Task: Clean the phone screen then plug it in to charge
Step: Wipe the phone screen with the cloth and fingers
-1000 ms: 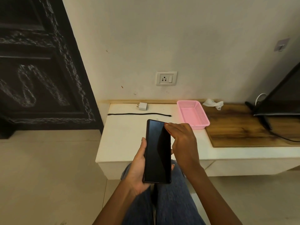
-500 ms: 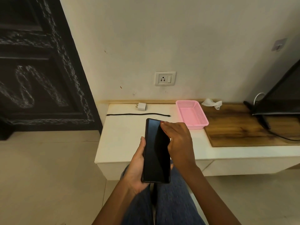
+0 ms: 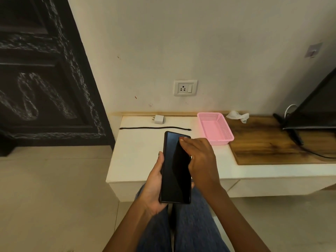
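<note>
we are holding the phone (image 3: 175,168) upright over our lap, in front of the white counter (image 3: 138,153), its dark screen facing us. our left hand (image 3: 154,186) is gripping it along the lower left edge, thumb lying on the side. our right hand (image 3: 200,160) is curling over the right side of the screen, fingertips (image 3: 182,139) touching the glass near the top right corner; whether it is holding a cloth we cannot tell. on the counter behind, a black cable (image 3: 154,128) is lying straight, with a white charger adapter (image 3: 158,119) just beyond it, below the wall socket (image 3: 185,87). a pink basket (image 3: 215,128) is sitting to the right, a crumpled tissue (image 3: 237,116) near it.
</note>
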`<state>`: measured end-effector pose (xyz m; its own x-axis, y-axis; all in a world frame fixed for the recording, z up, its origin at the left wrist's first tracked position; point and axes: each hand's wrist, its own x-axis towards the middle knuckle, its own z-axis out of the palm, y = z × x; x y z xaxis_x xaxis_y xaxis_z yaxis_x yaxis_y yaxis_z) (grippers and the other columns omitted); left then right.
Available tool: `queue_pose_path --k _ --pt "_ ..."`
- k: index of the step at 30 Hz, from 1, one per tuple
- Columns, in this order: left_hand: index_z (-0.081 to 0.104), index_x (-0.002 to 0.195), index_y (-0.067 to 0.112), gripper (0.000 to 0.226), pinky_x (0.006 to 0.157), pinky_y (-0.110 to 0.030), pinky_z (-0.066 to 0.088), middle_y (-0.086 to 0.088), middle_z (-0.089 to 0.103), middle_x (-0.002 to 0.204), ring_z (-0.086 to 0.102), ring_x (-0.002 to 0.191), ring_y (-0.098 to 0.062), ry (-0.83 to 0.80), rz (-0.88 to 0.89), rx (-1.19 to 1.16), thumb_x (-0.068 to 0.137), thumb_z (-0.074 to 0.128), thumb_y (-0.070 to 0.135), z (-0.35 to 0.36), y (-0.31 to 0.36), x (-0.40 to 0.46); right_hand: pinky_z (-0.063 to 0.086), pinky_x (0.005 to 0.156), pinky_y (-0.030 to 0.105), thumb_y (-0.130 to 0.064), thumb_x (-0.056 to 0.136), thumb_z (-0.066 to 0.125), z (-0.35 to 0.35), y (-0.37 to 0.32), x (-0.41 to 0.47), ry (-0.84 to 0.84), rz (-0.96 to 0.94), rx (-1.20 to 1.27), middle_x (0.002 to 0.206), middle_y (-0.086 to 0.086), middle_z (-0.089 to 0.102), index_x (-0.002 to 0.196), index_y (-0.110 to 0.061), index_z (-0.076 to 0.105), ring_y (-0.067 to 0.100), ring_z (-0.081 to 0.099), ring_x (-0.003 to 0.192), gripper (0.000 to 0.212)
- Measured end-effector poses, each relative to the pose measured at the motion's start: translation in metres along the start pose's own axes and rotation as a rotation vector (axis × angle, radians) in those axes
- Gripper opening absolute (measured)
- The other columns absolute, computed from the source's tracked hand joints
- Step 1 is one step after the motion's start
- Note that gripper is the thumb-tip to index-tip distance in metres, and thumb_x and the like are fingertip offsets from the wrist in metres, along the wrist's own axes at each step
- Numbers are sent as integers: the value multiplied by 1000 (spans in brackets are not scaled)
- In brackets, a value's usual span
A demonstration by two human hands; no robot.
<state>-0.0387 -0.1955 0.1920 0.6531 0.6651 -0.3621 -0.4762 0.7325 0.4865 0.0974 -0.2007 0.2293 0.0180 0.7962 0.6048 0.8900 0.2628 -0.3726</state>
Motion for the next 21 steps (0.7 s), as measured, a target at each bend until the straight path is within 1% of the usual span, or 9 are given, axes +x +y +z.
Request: queue_pose_path --k 2,4,5,8,10,13,15,17,21 --pt "72 109 17 61 80 -44 57 -19 69 114 68 100 -33 10 3 -20 77 53 65 -2 1 -1 57 73 40 20 54 79 -1 1 -6 -37 -55 4 100 14 71 104 4 68 34 66 88 54" --pt "69 116 16 65 88 -48 54 -21 66 120 65 105 -36 31 -2 -21 76 55 66 -3 0 -3 58 69 41 21 51 80 -5 6 -8 -76 -89 3 97 14 71 102 3 69 34 66 86 55" --pt "66 121 16 68 89 -48 53 -21 65 122 65 105 -36 40 -7 -22 76 55 65 -3 -2 -4 58 69 43 19 50 81 -7 9 -6 -87 -85 3 96 14 71 101 3 70 34 66 86 54" --pt "60 128 16 71 84 -48 55 -22 64 122 66 102 -35 65 -10 -17 77 54 65 0 -6 -3 57 67 48 18 52 81 -7 11 4 -56 -24 6 96 16 71 99 5 70 37 66 86 50" --pt "66 122 16 69 79 -46 56 -21 67 118 68 100 -34 61 -8 -10 76 54 66 1 -5 -2 57 69 47 19 55 79 -3 4 6 -20 -3 3 98 16 71 101 5 69 36 66 86 49" --pt "74 107 18 62 73 -40 58 -18 70 111 70 97 -32 46 2 -8 74 52 67 -3 -1 -1 57 71 42 20 55 79 0 -6 0 -41 -60 17 99 14 71 102 4 69 35 66 85 51" --pt "72 110 17 64 78 -43 57 -19 68 116 68 102 -34 61 -7 -20 74 54 67 -4 0 -3 57 69 43 19 55 80 -2 -4 -2 -69 -99 17 98 14 72 101 3 70 34 66 84 50" --pt "70 115 16 67 85 -47 55 -21 64 122 64 109 -36 76 -20 -16 73 58 67 -2 -3 -5 57 67 46 18 56 80 -5 1 3 -61 -83 9 96 14 72 98 3 71 35 66 84 46" --pt "69 117 17 68 84 -46 55 -20 66 120 65 108 -35 80 -22 -3 71 59 67 4 -3 -4 56 68 48 18 60 77 -3 -3 12 12 -33 -8 96 17 71 98 5 70 37 66 83 40"
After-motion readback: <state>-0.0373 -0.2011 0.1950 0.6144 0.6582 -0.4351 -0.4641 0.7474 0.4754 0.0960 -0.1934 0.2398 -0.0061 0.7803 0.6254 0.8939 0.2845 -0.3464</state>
